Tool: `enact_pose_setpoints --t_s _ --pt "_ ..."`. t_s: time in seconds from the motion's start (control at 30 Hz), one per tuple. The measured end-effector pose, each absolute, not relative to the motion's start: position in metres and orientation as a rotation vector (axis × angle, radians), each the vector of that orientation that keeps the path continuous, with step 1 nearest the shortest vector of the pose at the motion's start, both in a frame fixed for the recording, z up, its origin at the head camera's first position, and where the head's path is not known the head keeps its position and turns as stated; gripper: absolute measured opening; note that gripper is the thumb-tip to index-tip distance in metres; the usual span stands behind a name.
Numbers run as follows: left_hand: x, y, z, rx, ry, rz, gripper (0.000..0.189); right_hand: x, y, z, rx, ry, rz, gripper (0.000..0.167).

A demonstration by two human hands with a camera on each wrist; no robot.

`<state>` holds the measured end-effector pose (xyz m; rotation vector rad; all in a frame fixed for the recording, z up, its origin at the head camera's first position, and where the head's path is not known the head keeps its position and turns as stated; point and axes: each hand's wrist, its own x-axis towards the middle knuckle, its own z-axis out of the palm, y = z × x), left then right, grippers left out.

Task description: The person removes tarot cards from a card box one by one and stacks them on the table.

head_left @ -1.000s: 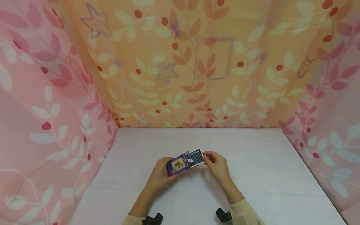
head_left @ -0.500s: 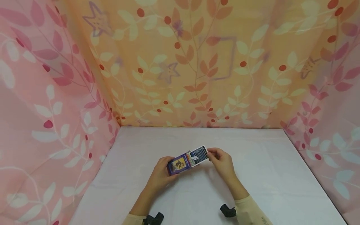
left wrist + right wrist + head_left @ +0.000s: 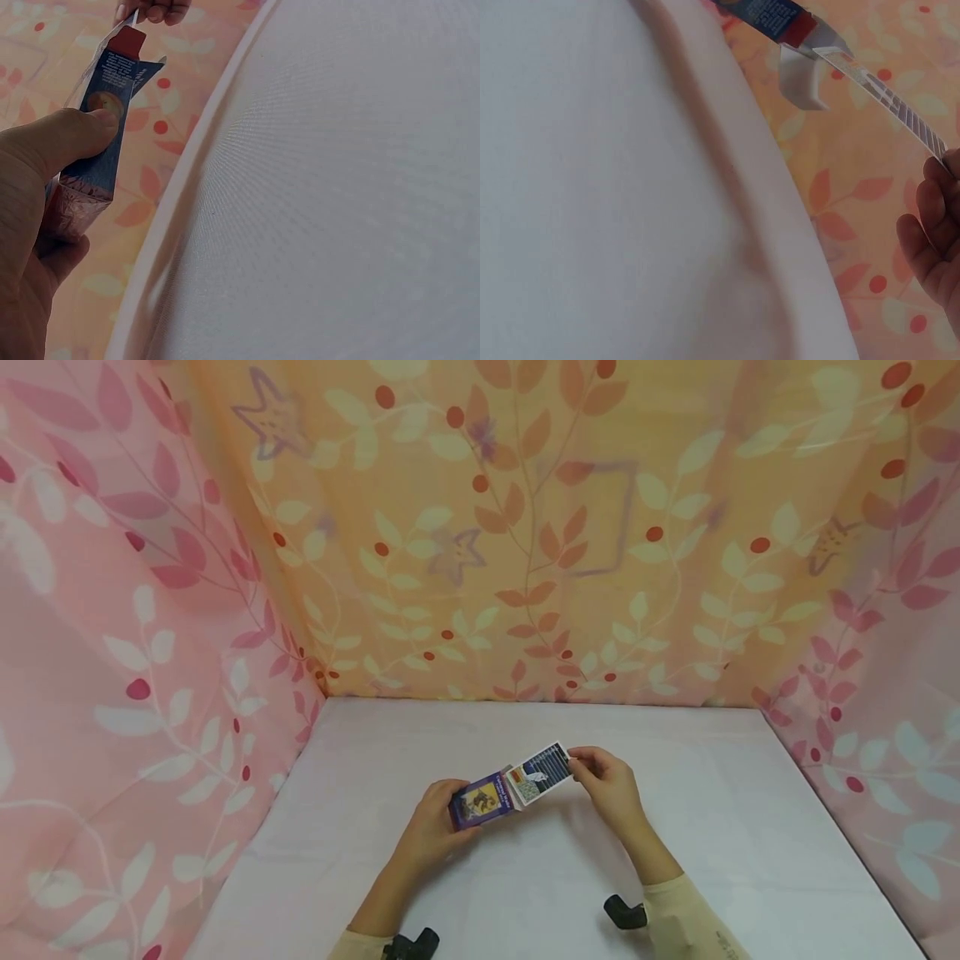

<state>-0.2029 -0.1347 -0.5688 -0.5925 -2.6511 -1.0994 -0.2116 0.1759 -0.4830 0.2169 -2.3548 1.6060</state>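
Observation:
My left hand (image 3: 433, 831) holds a small blue-purple card box (image 3: 480, 801) with a yellow picture on its face. In the left wrist view the thumb lies along the narrow side of the box (image 3: 105, 142), and its end flaps stand open. My right hand (image 3: 611, 785) pinches the far end of a white-bordered card (image 3: 542, 772) printed with a dark striped pattern. The card's near end is at the open mouth of the box. In the right wrist view the card (image 3: 889, 101) appears nearly edge-on, so I cannot tell whether it is a single card.
A white-covered table (image 3: 480, 727) lies below the hands. Patterned cloth walls stand around it: an orange curtain (image 3: 420, 602) behind and pink ones (image 3: 67, 643) at the sides. Black wrist devices (image 3: 411, 945) are worn at both sleeves.
My right hand has moved right and slightly away, drawing the card out of the box until nearly all of it shows. The left hand and box have stayed almost in place.

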Motion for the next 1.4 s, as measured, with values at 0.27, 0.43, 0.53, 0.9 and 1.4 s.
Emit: enact_pose_setpoints --t_s 0.27,0.43,0.53,0.9,1.4 --pt "-0.200 -0.135 -0.570 -0.594 -2.656 -1.085 0.076 -0.232 0.196 -0.510 0.222 -2.389 1.583 0.021" --pt "-0.201 -0.136 -0.570 -0.600 -2.648 -1.101 0.076 -0.243 0.208 -0.519 0.239 -2.363 1.614 0.021" --pt "-0.202 -0.136 -0.570 -0.598 -2.642 -1.106 0.077 -0.247 0.214 -0.519 0.247 -2.356 1.637 0.020" --pt "-0.204 -0.138 -0.572 -0.597 -2.627 -1.102 0.077 -0.261 0.227 -0.522 0.270 -2.409 1.607 0.021" --pt "-0.204 -0.138 -0.570 -0.587 -2.617 -1.117 0.076 -0.280 0.234 -0.534 0.290 -2.569 1.551 0.022"
